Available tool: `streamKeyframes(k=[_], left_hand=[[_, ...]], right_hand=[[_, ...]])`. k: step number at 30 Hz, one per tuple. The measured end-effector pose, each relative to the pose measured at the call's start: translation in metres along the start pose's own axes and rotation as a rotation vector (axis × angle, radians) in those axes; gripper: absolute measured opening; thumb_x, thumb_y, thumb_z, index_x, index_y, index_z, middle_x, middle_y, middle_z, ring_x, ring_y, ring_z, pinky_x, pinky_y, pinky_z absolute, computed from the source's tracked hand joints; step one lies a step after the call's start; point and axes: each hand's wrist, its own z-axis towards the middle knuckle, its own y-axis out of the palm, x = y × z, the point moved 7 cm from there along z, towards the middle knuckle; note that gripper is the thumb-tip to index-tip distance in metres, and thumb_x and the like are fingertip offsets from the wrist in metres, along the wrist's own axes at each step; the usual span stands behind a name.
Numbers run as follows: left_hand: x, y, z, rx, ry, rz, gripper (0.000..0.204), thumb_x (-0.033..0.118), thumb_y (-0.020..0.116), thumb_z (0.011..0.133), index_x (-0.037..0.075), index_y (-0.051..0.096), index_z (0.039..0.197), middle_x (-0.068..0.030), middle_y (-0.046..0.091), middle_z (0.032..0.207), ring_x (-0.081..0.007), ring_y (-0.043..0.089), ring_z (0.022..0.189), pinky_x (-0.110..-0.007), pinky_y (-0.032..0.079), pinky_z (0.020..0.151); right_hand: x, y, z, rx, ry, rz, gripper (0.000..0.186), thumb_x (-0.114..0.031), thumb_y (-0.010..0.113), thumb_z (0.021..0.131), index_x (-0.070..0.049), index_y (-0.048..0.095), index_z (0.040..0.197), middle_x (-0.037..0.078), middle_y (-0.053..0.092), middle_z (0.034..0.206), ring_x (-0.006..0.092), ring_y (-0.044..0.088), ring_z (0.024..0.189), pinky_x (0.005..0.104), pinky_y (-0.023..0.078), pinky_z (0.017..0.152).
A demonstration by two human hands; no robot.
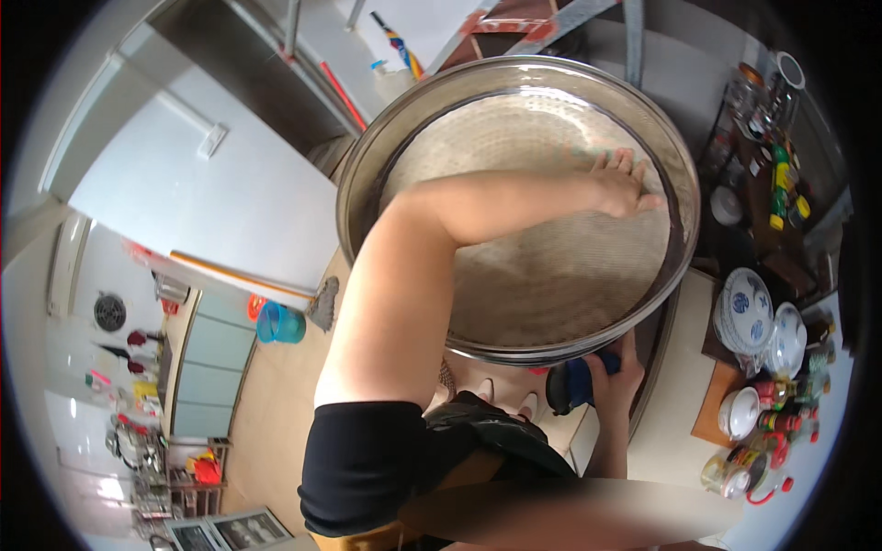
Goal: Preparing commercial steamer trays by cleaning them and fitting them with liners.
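A large round metal sieve (551, 285) with a shiny steel rim and a fine-mesh bottom fills the middle of the view. My left arm reaches across it. My left hand (621, 188) lies over the mesh near the right side, palm down with its fingers spread, holding nothing. Below the sieve's near right rim, my right hand (621, 375) grips a dark blue, cloth-like thing (576, 383) with a black end. How that thing joins the sieve is hidden. The mesh shows no clear contents.
To the right, a counter holds lidded patterned bowls (745, 310), a white bowl (739, 413) and several jars. More bottles (779, 184) stand at the far right. A blue bin (280, 323) and a grey mop head (323, 304) are on the floor at left, beside a white panel (202, 202).
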Motion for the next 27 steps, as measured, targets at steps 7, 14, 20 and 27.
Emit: streamKeyframes(k=[7, 14, 20, 27], left_hand=[[-0.050, -0.163, -0.139, 0.109, 0.075, -0.299, 0.061, 0.053, 0.040, 0.083, 0.005, 0.044, 0.121, -0.0151, 0.044, 0.122, -0.0249, 0.040, 0.114, -0.034, 0.031, 0.096], [-0.171, -0.186, -0.398, 0.851, -0.374, -0.370, 0.054, 0.040, 0.043, 0.086, -0.006, 0.045, 0.115, -0.0189, 0.053, 0.109, -0.0251, 0.051, 0.100, -0.033, 0.041, 0.085], [-0.349, 0.065, -0.594, 0.898, -1.050, -0.457, 0.042, 0.038, 0.059, 0.076, 0.002, 0.060, 0.096, -0.0112, 0.063, 0.083, -0.0196, 0.059, 0.078, -0.031, 0.046, 0.069], [-0.346, 0.467, -0.662, 0.526, -1.588, -0.998, 0.053, 0.033, 0.065, 0.072, -0.007, 0.052, 0.104, -0.0118, 0.059, 0.072, -0.0159, 0.055, 0.057, -0.027, 0.046, 0.049]], right_hand=[[0.011, -0.019, -0.037, 0.072, 0.121, 0.033, 0.074, -0.008, 0.068, 0.063, -0.003, 0.033, 0.128, 0.003, 0.047, 0.060, 0.0133, 0.047, 0.061, 0.0242, 0.038, 0.066], [0.050, 0.042, -0.077, -0.294, 0.186, -0.191, 0.043, -0.017, 0.065, 0.071, -0.001, 0.053, 0.109, 0.008, 0.052, 0.061, 0.0187, 0.049, 0.053, 0.0324, 0.041, 0.054], [0.064, 0.117, -0.138, -0.710, 0.086, -0.623, 0.041, -0.031, 0.062, 0.073, -0.009, 0.055, 0.107, 0.012, 0.058, 0.069, 0.0305, 0.057, 0.063, 0.0386, 0.044, 0.056], [0.050, 0.186, -0.192, -0.888, -0.099, -0.666, 0.040, -0.032, 0.060, 0.074, -0.007, 0.056, 0.105, 0.015, 0.059, 0.070, 0.0322, 0.057, 0.063, 0.0395, 0.044, 0.057]])
